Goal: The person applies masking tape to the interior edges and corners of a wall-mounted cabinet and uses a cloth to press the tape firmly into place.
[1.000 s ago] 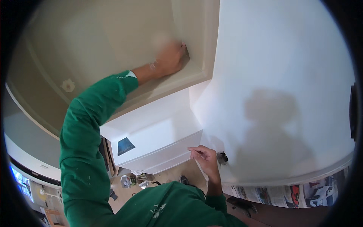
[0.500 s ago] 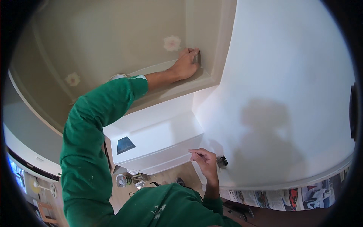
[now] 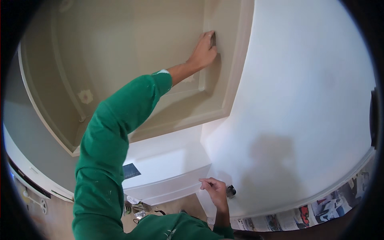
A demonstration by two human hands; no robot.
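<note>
My left hand [image 3: 205,50] reaches up on a bent arm into a beige recess [image 3: 132,48]. Its fingers and thumb close round a small dark flat piece [image 3: 213,39], mostly hidden by the hand, so its kind is unclear. They press at the inner edge beside the recess's right side wall [image 3: 229,44]. Low in the view, my right hand [image 3: 216,194] hangs in front of a white wall [image 3: 296,80]. Its thumb and fingers are drawn together, and whether anything sits between them cannot be made out.
Pale patches [image 3: 85,96] mark the recess. Below it stands a long white cabinet [image 3: 176,186] with a dark rectangle [image 3: 131,171] on top. A small black object [image 3: 231,191] lies by my right hand. Printed newspaper [image 3: 280,222] lines the wall's foot; clear containers [image 3: 138,209] stand on the floor.
My left hand has moved up along the inner edge, away from the recess's lower right corner. The view has shifted, and my right hand appears lower, with its fingers still drawn together.
</note>
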